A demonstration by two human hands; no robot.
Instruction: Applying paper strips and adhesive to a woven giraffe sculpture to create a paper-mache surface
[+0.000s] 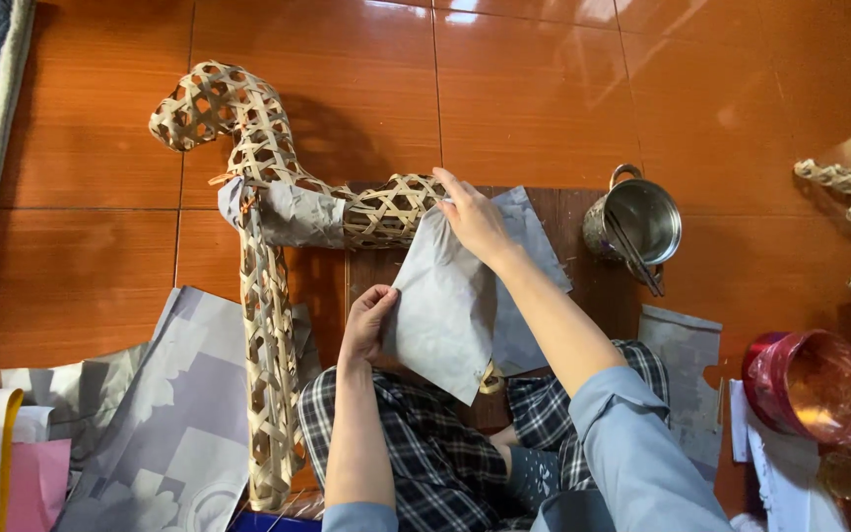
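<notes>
Grey paper sheet (442, 310) is pinched at its lower-left edge by the left hand (366, 320) and pressed flat-palmed at its top by the right hand (475, 219) onto the woven bamboo frame (268, 296), whose horizontal body runs leftward from there.

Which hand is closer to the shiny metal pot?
Right. The right hand presses paper onto the woven frame, just left of the metal pot. The left hand is lower and farther left.
</notes>
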